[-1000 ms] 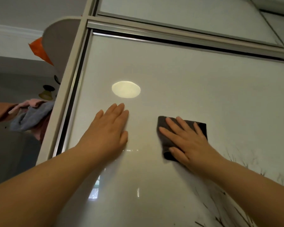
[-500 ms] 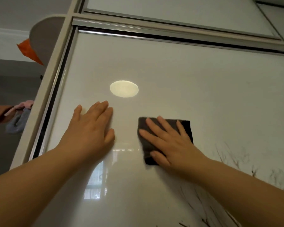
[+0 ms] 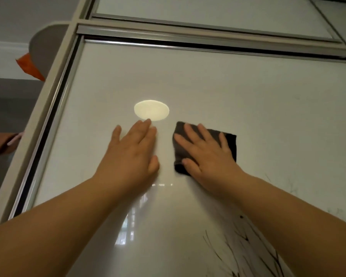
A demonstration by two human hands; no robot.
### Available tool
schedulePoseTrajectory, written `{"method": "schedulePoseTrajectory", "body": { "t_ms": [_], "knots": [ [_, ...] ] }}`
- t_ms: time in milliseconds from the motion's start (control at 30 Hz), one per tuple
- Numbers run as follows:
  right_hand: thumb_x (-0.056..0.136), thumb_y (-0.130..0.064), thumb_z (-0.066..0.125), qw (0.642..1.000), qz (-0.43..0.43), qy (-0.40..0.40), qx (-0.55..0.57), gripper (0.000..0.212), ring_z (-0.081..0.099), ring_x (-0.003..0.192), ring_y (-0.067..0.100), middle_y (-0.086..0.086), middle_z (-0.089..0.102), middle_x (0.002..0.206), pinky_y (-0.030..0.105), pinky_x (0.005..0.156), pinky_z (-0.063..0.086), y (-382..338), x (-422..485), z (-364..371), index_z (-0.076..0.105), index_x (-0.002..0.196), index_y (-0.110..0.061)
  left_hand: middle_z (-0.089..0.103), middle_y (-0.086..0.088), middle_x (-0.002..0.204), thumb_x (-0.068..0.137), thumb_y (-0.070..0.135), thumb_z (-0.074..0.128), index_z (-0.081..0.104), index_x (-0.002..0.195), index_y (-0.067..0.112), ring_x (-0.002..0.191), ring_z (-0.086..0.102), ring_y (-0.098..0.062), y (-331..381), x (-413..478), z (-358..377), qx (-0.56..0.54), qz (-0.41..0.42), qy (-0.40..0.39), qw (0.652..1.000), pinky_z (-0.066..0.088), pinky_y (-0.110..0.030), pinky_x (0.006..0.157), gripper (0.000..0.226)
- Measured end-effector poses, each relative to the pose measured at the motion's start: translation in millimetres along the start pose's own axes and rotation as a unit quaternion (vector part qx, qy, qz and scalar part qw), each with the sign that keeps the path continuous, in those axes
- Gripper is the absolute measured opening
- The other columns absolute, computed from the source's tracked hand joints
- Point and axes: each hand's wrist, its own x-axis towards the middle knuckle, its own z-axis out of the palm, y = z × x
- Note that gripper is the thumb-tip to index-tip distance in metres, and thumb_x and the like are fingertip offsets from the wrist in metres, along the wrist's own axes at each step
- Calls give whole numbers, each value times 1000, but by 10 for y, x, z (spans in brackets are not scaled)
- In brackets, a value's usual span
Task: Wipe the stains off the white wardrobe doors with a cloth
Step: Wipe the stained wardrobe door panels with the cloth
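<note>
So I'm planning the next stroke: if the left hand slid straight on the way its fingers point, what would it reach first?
The left hand lies flat on the white wardrobe door, fingers pointing up. Its fingertips already meet the lower edge of the bright oval light reflection; beyond that is bare panel up to the door's top rail.

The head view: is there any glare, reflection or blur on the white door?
In the head view, the glossy door mirrors a bright oval light above the left hand and a window lower down; the left hand is slightly blurred; the right hand on the cloth looks sharper.
</note>
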Motion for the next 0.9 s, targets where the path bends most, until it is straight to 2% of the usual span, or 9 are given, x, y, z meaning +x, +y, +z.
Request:
{"method": "schedulePoseTrajectory", "body": {
  "t_ms": [133,200,333,467,567,633,700,800,900],
  "knots": [
    [86,-55,11,994,-98,-42,-25,58,-25,138,7,-20,-18,153,46,111,-14,178,-450,29,-7,141,-50,5,-1,157,91,38,30,9,148,20,141,-1,-14,340,71,119,-41,25,-9,999,-5,-34,111,63],
    [86,-57,12,992,-106,-55,-32,57,-23,139,6,-22,-16,152,42,111,-13,415,-542,-27,-6,140,-52,0,0,157,92,38,31,7,148,21,141,-5,-13,417,81,151,-50,26,-16,998,-9,-30,109,63],
    [86,-56,10,999,-4,-40,-23,53,-18,140,6,-20,-15,152,48,115,-3,794,-332,-200,-8,136,-56,-2,1,157,91,36,30,6,148,21,141,-7,-12,431,112,145,-43,22,6,999,-10,-29,108,63],
    [96,-44,25,999,42,-21,7,54,-19,140,11,-15,-15,155,52,113,-9,599,-112,-146,0,144,-46,-4,3,157,92,35,29,4,148,22,141,-8,-11,514,192,153,-64,13,6,998,-10,-29,109,63],
    [89,-50,18,998,-60,-7,-6,58,-19,141,12,-16,-13,155,52,112,-8,444,-402,-17,-1,144,-46,-1,3,157,92,36,28,6,148,22,141,-6,-10,611,204,203,-63,9,3,998,-8,-31,111,62],
    [89,-50,22,991,-129,-13,-17,58,-13,143,13,-15,-6,155,51,112,-6,568,-682,42,2,144,-47,3,2,157,90,37,24,10,148,22,141,-2,-11,659,192,233,-45,7,-3,999,-4,-35,113,61],
    [91,-49,26,987,-152,-30,-34,58,-9,143,12,-16,-2,155,49,113,-5,828,-856,36,3,143,-48,8,2,157,89,37,23,16,147,21,141,3,-12,669,182,233,-24,0,-1,1000,-1,-39,113,61],
    [88,-51,24,994,-95,-20,-47,59,-5,143,12,-16,0,155,51,113,3,1256,-868,-83,-2,141,-53,11,4,156,88,39,22,19,146,23,141,6,-11,658,187,207,-7,-7,-8,1000,-4,-40,113,60],
    [88,-53,12,999,12,-20,-24,54,-14,142,10,-19,-13,153,49,113,-3,1409,-586,-212,-8,137,-55,14,3,156,87,39,21,21,145,22,141,8,-12,712,206,170,-6,-19,-12,1000,-4,-41,113,61]
  ]
}}
